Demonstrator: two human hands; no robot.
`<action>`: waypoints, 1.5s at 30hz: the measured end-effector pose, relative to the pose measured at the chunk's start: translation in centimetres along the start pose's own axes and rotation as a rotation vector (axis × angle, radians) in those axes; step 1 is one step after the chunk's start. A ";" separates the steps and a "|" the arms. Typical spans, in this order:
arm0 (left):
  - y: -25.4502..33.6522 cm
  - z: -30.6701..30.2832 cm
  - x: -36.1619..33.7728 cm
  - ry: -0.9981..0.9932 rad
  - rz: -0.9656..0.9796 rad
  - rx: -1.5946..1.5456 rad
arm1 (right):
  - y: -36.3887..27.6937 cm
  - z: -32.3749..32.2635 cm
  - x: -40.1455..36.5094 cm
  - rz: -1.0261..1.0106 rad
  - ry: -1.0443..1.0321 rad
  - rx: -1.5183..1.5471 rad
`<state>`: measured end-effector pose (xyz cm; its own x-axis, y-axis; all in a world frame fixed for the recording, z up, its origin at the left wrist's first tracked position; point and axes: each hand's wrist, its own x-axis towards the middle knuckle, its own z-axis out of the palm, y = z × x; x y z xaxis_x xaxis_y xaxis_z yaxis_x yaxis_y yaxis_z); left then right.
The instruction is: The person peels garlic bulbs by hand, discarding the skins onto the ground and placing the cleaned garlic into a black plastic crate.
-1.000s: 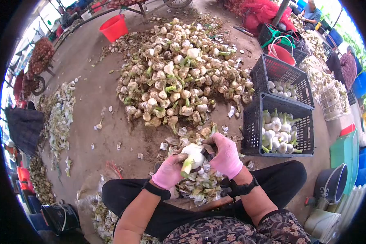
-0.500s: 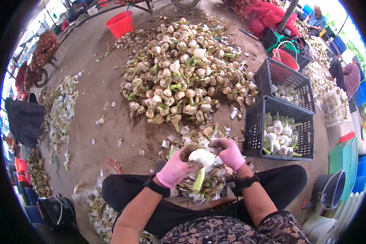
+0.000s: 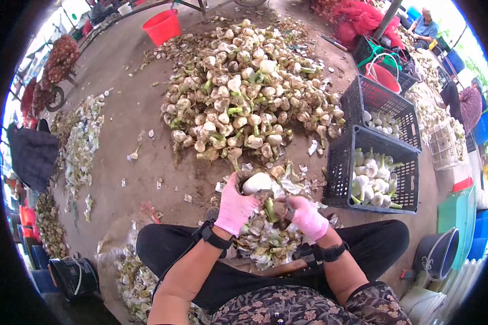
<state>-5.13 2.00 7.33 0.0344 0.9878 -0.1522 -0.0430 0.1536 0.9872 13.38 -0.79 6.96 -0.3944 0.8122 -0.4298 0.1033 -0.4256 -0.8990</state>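
Between my knees, my left hand [image 3: 236,205] is closed around a white, peeled garlic bulb [image 3: 258,183]. It wears a pink glove with dirt-darkened fingers. The bulb's green stalk [image 3: 270,209] points down toward my right hand [image 3: 306,217], gloved the same way. The right fingers are curled together beside the stalk, and what they grip is hidden. Beneath both hands lies a heap of garlic skins and cut stalks [image 3: 265,246]. In front rises a large pile of unpeeled garlic bulbs [image 3: 244,103].
To the right, a black crate [image 3: 339,176] holds clean garlic bulbs with stalks; another black crate [image 3: 354,103] stands behind it. A red bucket [image 3: 161,28] is at the back left. A dark bucket [image 3: 435,254] stands at right. Other people sit at the far right.
The bulb has tipped and moved slightly left and away from me with my left hand. My right hand has come down from above, beside the bulb, to the stalk.
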 end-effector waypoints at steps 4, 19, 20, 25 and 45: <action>-0.2 -0.4 0.5 -0.022 -0.055 -0.082 | -1.0 0.9 -1.2 0.030 -0.099 0.276; 0.0 0.0 0.7 -0.038 -0.031 -0.401 | -1.7 1.4 -0.5 0.037 -0.027 0.299; 0.1 0.0 0.5 -0.051 -0.079 -0.468 | -1.7 1.2 -0.4 0.052 -0.053 0.282; -1.0 -1.1 1.8 0.021 -0.240 -0.796 | -0.9 0.6 -1.2 -0.145 -0.308 -0.017; -1.1 2.5 0.7 -0.364 -0.211 -0.096 | 6.9 -12.6 0.7 -0.729 0.552 1.473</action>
<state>-2.55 2.43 6.27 0.4018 0.8629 -0.3066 -0.0889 0.3699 0.9248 25.35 1.91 -0.67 0.3888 0.8832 -0.2622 -0.9156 0.3388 -0.2164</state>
